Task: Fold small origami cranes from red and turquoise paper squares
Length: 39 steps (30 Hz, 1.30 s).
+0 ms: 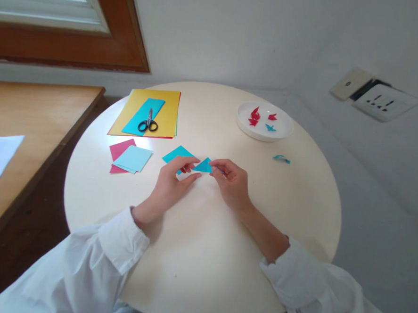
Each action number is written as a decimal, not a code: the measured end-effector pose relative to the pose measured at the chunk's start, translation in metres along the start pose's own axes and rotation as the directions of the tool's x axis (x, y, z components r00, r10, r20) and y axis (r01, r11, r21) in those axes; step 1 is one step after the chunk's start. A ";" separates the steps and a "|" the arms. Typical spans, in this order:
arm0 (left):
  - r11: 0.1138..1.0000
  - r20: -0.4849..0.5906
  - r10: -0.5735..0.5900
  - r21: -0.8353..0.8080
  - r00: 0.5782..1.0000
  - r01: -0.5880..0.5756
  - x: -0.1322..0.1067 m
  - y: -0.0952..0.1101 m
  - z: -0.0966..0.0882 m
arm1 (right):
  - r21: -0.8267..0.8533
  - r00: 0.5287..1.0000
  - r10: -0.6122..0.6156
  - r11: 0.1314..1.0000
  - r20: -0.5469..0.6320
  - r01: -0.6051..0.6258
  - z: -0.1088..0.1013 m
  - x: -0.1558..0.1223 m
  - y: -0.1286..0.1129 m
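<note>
Between my two hands is a small piece of blue paper [203, 165], folded into a triangle with its point facing away from me. My right hand [233, 182] pinches its right corner between thumb and fingers. The fingers of my left hand [174, 182] curl at the left corner, thumb below and index finger above, with a gap between them. Partly behind my left hand, a flat blue paper square [180, 154] lies on the table. Something small and dark shows by my right fingertips; I cannot make out what it is.
Black-handled scissors [148, 122] rest on a blue strip over yellow sheets [169, 107]. Pale blue squares [134, 159] overlap pink paper [121, 147]. A white dish [244, 125] holds several small red and blue folded figures. A curled blue scrap [281, 158] lies on the round table [195, 269].
</note>
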<state>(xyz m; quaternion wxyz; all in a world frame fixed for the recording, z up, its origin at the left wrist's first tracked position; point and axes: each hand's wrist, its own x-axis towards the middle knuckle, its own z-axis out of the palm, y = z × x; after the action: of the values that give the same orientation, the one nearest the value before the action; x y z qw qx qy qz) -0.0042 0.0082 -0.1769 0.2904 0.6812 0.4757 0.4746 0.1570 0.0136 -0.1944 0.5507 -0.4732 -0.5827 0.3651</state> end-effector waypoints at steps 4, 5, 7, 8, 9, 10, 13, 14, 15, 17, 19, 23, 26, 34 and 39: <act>1.000 0.015 -0.013 -0.012 1.000 0.013 -0.001 0.000 0.000 | 0.042 0.999 0.026 0.999 0.020 -0.026 0.001 0.000 -0.002; 0.999 0.011 -0.028 -0.017 1.000 0.028 0.000 0.000 0.000 | 0.055 0.999 0.028 0.998 0.029 -0.030 0.001 0.000 -0.003; 0.996 -0.005 -0.075 -0.042 0.997 0.075 0.000 0.001 0.001 | 0.068 0.998 0.032 0.997 0.050 -0.035 0.001 0.000 -0.005; 0.992 -0.013 -0.105 -0.065 0.994 0.104 0.001 0.002 0.001 | 0.063 0.998 0.031 0.997 0.058 -0.034 0.001 -0.001 -0.007; 0.986 -0.020 -0.138 -0.097 0.990 0.135 0.002 0.002 0.001 | 0.049 0.998 0.026 0.998 0.060 -0.029 0.001 -0.001 -0.008; 0.978 -0.024 -0.170 -0.130 0.985 0.166 0.003 0.003 0.001 | 0.024 0.998 0.013 1.000 0.056 -0.015 0.000 -0.001 -0.009; 0.952 -0.022 -0.229 -0.212 0.973 0.219 0.005 0.006 0.001 | -0.074 0.999 -0.047 0.996 0.017 0.048 0.000 -0.001 -0.011; 0.947 -0.017 -0.235 -0.228 0.972 0.225 0.005 0.007 0.001 | -0.092 0.998 -0.055 0.994 0.013 0.056 0.000 -0.001 -0.011; 0.944 -0.008 -0.239 -0.236 0.971 0.230 0.005 0.007 0.001 | -0.094 0.999 -0.048 0.994 0.020 0.050 0.001 0.000 -0.011; 0.941 0.011 -0.247 -0.235 0.969 0.242 0.004 0.008 0.001 | -0.058 0.998 -0.004 0.998 0.063 0.008 0.002 0.000 -0.011; 0.940 0.029 -0.257 -0.227 0.966 0.256 0.004 0.009 0.001 | 0.008 0.992 0.040 0.999 0.120 -0.041 0.004 0.000 -0.010; 0.914 0.056 -0.282 -0.289 0.958 0.286 0.004 0.010 0.002 | 0.106 0.982 0.091 0.988 0.168 -0.110 0.003 0.000 -0.009; 0.897 0.070 -0.286 -0.332 0.956 0.293 0.004 0.009 0.002 | 0.139 0.981 0.109 0.981 0.159 -0.132 0.002 0.001 -0.009; 0.908 0.119 -0.245 -0.319 0.962 0.271 0.003 0.009 0.001 | 0.201 0.979 0.052 0.975 0.198 -0.093 0.004 0.001 -0.010; 0.886 0.144 -0.278 -0.343 0.950 0.312 0.003 0.011 0.000 | 0.189 0.984 0.015 0.981 0.179 -0.049 0.003 0.001 -0.008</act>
<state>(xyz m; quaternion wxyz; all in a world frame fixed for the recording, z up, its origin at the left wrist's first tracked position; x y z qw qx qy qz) 0.0005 0.0068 -0.1668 0.5007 0.5565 0.4646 0.4730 0.1524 0.0121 -0.1866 0.5339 -0.3928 -0.5835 0.4693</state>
